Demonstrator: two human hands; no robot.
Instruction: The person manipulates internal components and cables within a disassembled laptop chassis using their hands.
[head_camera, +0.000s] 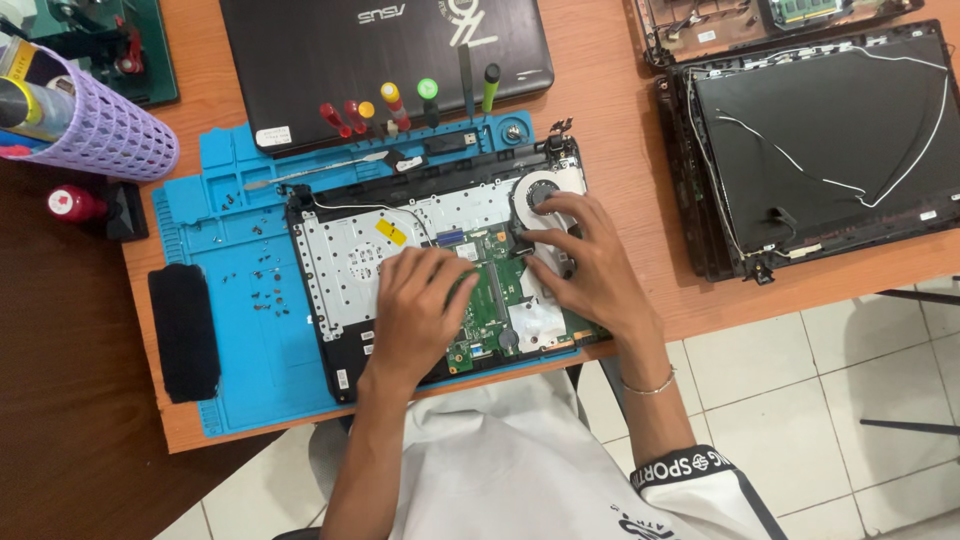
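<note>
A: The opened black laptop base (330, 330) lies on the blue silicone mat (215, 215) on the orange worktop (610, 130); the green circuit board (495, 300) sits inside it

B: The left hand (420, 310) presses flat on the board, the right hand (585, 265) spreads open-fingered by the round fan (535, 190), neither gripping; steady, even pressure seems wise

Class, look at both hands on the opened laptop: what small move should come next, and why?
Probably lift the green circuit board gently at one edge. The left hand presses flat on it, the right hand rests by the fan, and loose screws already lie on the blue mat, suggesting it is unfastened.
</note>
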